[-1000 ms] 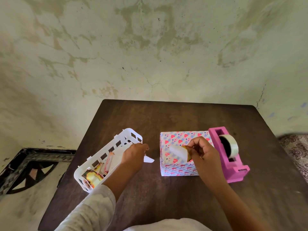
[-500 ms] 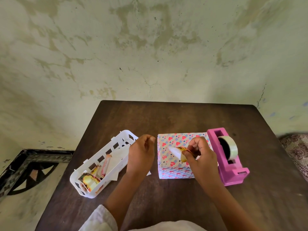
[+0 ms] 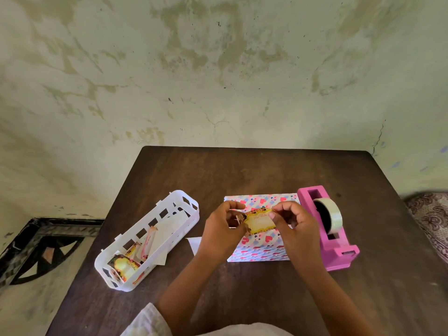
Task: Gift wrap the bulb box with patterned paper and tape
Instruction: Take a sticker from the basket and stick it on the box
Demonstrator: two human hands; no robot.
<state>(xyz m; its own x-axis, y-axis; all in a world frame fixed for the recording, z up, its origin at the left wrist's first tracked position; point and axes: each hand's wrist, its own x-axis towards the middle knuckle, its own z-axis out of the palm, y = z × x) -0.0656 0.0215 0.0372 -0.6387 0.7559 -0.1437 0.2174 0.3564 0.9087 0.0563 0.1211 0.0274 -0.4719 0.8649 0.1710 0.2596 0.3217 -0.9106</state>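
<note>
1. Head view, the only angle on offer: the wrapped bulb box (image 3: 260,248) sits on the dark wooden table (image 3: 242,170), heart-patterned paper covering every face that shows, so the wrapping looks about done.
2. Both hands are up over the box! The left hand (image 3: 221,229) pinches the left end of a small yellow gift tag sticker (image 3: 259,221), and the right hand (image 3: 294,225) pinches its right end, fingers curled in on both sides. The tag is held flat between them just above the box top.
3. Handling call: that tag looks thin, light and floppy. Hold it by the very edges, as here, so the fingers stay off any sticky back, and lay one edge down first to avoid a crease.
4. The box itself should be light and hollow, the paper slick. Press gently on the top; a hard push could dent it.
5. Touching the box on its right: the pink tape dispenser (image 3: 326,229), roll loaded.
6. Well to the left, a white basket (image 3: 184,207) holding more tags, with a white paper scrap (image 3: 195,243) between basket and box.
</note>
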